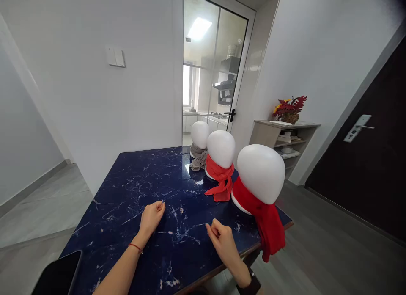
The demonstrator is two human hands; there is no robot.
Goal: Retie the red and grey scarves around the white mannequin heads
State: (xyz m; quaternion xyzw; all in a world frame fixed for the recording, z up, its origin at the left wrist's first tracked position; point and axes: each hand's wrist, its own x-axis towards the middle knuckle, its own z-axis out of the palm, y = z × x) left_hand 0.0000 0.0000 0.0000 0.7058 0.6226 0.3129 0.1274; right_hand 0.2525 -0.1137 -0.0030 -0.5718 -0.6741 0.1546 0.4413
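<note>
My left hand [152,219] rests in a loose fist on the dark blue marbled table [136,176], with no object showing in it. Across from it, my right hand [221,240] is also curled closed near the table's front edge, and I see nothing in its fingers. Three white mannequin heads stand in a row along the right side. The nearest head [261,172] wears a dark red scarf [269,227] whose end hangs over the edge. A bright red knotted scarf [222,180] wraps the middle head [221,149]. Around the farthest head [199,134] is a grey scarf [199,157].
A black phone-like device [58,274] lies at the table's lower left corner. Behind the table are a white wall and a glass door [215,53]. To the right stand a low shelf [288,125] with a flower basket [290,117] and a dark door [364,172].
</note>
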